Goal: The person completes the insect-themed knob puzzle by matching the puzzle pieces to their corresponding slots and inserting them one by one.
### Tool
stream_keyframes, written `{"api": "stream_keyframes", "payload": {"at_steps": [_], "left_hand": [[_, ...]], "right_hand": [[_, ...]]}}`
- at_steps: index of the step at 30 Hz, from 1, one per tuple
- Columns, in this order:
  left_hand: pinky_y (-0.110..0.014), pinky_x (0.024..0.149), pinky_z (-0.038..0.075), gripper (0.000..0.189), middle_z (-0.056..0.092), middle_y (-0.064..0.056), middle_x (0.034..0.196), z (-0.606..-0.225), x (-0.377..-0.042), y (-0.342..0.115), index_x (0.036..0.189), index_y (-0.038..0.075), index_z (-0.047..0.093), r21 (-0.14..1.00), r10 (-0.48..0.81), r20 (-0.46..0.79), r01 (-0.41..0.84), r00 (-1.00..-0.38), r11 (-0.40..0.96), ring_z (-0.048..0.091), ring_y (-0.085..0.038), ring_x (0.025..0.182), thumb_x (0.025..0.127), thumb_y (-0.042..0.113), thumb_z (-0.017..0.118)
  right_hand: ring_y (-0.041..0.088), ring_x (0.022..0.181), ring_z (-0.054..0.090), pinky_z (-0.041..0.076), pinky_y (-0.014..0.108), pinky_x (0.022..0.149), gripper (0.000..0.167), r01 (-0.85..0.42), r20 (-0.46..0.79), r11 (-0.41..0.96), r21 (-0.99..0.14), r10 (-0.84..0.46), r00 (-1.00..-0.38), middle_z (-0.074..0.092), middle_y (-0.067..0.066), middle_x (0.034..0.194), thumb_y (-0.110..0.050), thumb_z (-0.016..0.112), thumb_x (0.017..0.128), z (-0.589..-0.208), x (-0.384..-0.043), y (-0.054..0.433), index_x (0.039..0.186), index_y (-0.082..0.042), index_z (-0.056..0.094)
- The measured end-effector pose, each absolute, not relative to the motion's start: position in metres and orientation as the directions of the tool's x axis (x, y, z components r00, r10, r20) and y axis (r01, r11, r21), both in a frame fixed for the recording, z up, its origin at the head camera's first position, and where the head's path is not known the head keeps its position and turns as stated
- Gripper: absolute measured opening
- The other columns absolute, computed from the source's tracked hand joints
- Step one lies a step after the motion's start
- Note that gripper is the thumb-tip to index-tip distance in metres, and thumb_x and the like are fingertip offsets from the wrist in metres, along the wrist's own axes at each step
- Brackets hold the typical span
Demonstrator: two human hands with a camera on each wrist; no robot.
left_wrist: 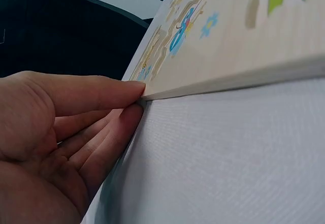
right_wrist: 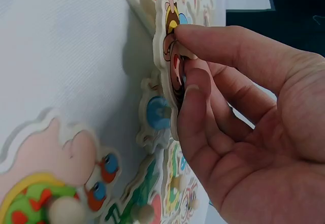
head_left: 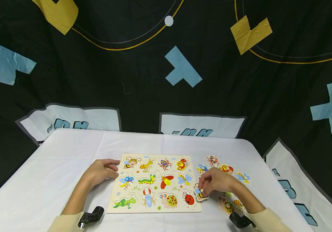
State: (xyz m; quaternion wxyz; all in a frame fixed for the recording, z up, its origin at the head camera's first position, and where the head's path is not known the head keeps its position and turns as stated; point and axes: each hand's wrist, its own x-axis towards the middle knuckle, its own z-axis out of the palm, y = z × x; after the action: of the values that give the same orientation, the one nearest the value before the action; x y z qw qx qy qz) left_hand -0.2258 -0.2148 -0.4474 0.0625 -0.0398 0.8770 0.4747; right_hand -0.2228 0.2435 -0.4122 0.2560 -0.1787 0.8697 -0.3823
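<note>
My right hand [head_left: 216,181] pinches a wooden bee puzzle piece [head_left: 197,193] between thumb and fingers, beside the right edge of the puzzle board [head_left: 154,210]. In the right wrist view the bee piece [right_wrist: 161,49] stands on edge, its printed face turned toward the fingers. Pictures of insects and other small creatures cover the pale wooden board, which lies flat. At its left edge rests my left hand [head_left: 100,172], palm down with relaxed fingers. From the left wrist view, the left fingertips [left_wrist: 134,89] are right at the board's edge.
Several loose knobbed pieces lie right of the board, around and under my right hand, including a spider [head_left: 213,160], a dragonfly [head_left: 242,177] and a snail [head_left: 226,206]. A white cloth [head_left: 75,154] covers the table. Behind it hangs a dark curtain [head_left: 142,80].
</note>
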Motion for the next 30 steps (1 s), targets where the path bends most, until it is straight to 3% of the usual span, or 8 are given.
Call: {"api": "stream_keyframes", "payload": {"at_steps": [6,22,30], "left_hand": [[-0.03,0.074,0.045,0.063,0.07,-0.004,0.093,-0.448,-0.226,-0.214,0.132,0.001,0.065,0.823,-0.019,-0.144,-0.131,-0.989,0.552,0.059,-0.017,0.086,0.072,0.01,0.084],[-0.028,0.072,0.048,0.061,0.069,-0.005,0.092,-0.45,-0.225,-0.213,0.13,-0.001,0.065,0.845,-0.021,-0.14,-0.131,-0.99,0.519,0.06,-0.017,0.084,0.071,0.005,0.082],[-0.028,0.072,0.047,0.061,0.07,-0.005,0.092,-0.449,-0.225,-0.214,0.13,-0.001,0.066,0.844,-0.021,-0.137,-0.127,-0.99,0.522,0.06,-0.016,0.083,0.072,0.005,0.083]], "right_hand": [[0.013,0.06,0.055,0.041,0.027,0.055,0.017,-0.12,-0.287,0.639,-0.76,-0.496,-0.82,0.067,0.0,0.068,-0.009,0.085,0.073,-0.412,-0.229,0.235,0.086,-0.008,0.075],[0.014,0.064,0.061,0.052,0.033,0.063,0.017,-0.128,-0.23,0.593,-0.795,-0.49,-0.841,0.069,0.001,0.07,-0.007,0.084,0.071,-0.41,-0.242,0.208,0.086,-0.006,0.076],[0.013,0.061,0.059,0.052,0.034,0.062,0.016,-0.135,-0.2,0.595,-0.792,-0.463,-0.864,0.067,0.0,0.067,-0.008,0.085,0.071,-0.409,-0.25,0.188,0.083,-0.007,0.076]]}}
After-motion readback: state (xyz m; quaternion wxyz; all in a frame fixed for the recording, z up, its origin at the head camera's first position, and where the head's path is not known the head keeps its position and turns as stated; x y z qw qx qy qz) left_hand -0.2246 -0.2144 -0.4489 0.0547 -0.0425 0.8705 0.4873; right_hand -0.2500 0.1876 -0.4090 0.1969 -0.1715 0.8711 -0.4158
